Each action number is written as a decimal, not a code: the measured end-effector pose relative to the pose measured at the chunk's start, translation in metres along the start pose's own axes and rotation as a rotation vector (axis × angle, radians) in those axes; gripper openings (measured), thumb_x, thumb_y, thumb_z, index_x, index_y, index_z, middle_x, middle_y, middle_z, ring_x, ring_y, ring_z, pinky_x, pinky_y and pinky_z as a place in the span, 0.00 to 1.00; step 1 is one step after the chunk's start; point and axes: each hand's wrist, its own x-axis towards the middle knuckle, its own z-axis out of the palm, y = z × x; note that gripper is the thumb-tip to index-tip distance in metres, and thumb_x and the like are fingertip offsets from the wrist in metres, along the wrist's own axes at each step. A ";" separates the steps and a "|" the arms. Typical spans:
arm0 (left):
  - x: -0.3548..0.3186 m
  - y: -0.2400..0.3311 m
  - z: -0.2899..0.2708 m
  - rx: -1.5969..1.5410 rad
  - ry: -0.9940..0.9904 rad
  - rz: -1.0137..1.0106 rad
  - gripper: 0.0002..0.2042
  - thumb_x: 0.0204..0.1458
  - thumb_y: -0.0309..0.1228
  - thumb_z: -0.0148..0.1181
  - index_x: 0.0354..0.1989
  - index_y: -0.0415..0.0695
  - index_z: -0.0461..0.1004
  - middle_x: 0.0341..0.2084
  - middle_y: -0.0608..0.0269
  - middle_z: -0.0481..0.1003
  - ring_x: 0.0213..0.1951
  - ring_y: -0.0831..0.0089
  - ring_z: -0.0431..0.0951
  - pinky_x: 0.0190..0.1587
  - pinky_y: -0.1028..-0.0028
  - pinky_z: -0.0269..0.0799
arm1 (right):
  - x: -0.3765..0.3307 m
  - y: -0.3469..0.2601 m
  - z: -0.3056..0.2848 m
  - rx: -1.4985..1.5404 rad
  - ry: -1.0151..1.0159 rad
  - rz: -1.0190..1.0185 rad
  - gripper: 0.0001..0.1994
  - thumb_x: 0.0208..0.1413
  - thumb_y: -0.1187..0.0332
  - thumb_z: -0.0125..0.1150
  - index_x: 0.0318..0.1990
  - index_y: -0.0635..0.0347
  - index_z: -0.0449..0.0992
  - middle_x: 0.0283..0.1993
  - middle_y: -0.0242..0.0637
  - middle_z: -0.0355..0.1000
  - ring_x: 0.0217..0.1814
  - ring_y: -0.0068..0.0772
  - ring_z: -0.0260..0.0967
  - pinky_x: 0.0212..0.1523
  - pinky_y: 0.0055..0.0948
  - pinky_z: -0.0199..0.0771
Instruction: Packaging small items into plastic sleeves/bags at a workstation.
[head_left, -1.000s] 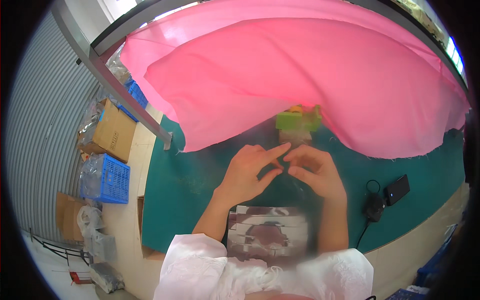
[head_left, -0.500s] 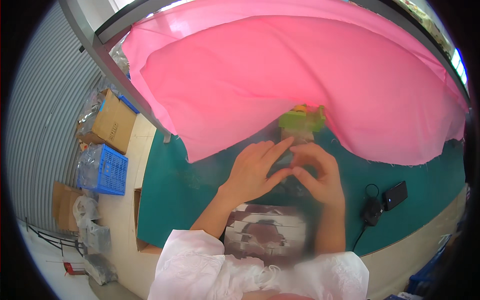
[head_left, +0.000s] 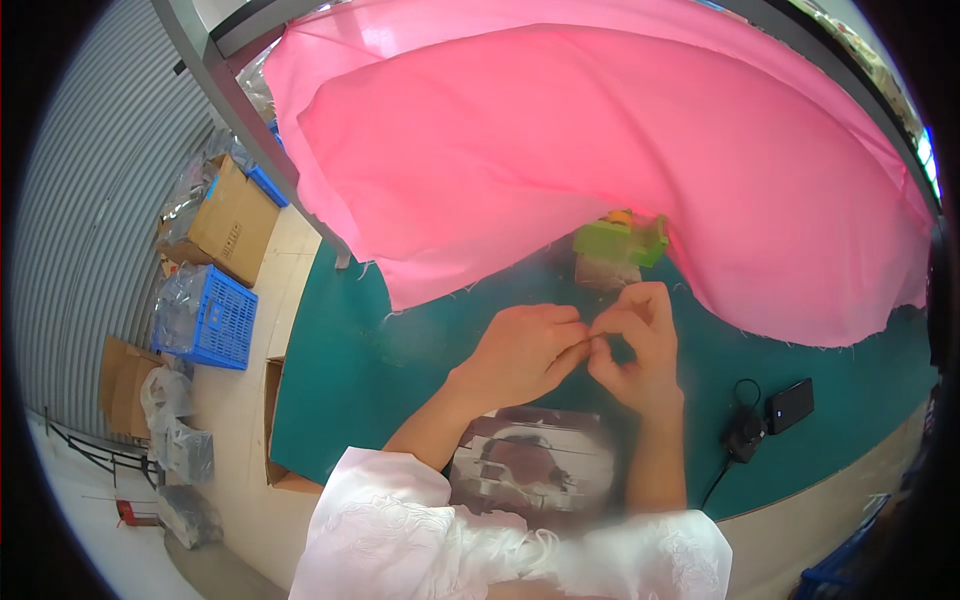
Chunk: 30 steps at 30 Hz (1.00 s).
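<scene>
Over the green tabletop my two hands meet fingertip to fingertip. My left hand is closed, its thumb and fingers pinched together toward the right. My right hand is pinched too, thumb against index finger with the other fingers curled above. Whatever lies between the fingertips is too small to make out. Just beyond the hands stands a bright green holder with something orange at its top and a pale, clear-looking piece at its near side. Close to my body lies a stack of greyish, glossy printed packs.
Pink cloth drapes from a grey metal frame over the far half of the table. A black device and a cabled black box lie at the right. On the floor at left are a blue crate and a cardboard box.
My left fingers, stretched out before, have curled into a pinch. Both hands' fingertips have come together. The whole view has shifted slightly.
</scene>
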 end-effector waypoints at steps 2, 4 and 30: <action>0.002 0.001 -0.001 -0.026 0.001 0.012 0.09 0.45 0.29 0.60 0.37 0.45 0.77 0.21 0.62 0.68 0.26 0.62 0.72 0.27 0.65 0.68 | 0.001 0.001 0.000 -0.044 0.027 -0.026 0.10 0.34 0.83 0.57 0.28 0.61 0.72 0.37 0.38 0.55 0.31 0.27 0.64 0.28 0.24 0.66; 0.004 0.005 -0.006 -0.042 -0.004 -0.068 0.07 0.46 0.30 0.60 0.34 0.45 0.77 0.21 0.62 0.70 0.27 0.61 0.73 0.28 0.64 0.68 | -0.003 0.005 0.000 -0.034 0.026 0.021 0.10 0.34 0.83 0.57 0.28 0.61 0.72 0.38 0.38 0.55 0.31 0.26 0.64 0.29 0.23 0.66; 0.003 -0.020 -0.001 -0.085 -0.128 -0.034 0.09 0.52 0.34 0.58 0.36 0.45 0.79 0.24 0.62 0.76 0.27 0.63 0.72 0.32 0.66 0.67 | 0.000 0.005 0.001 -0.081 0.162 0.096 0.09 0.40 0.85 0.52 0.30 0.62 0.70 0.40 0.39 0.57 0.29 0.23 0.58 0.28 0.21 0.61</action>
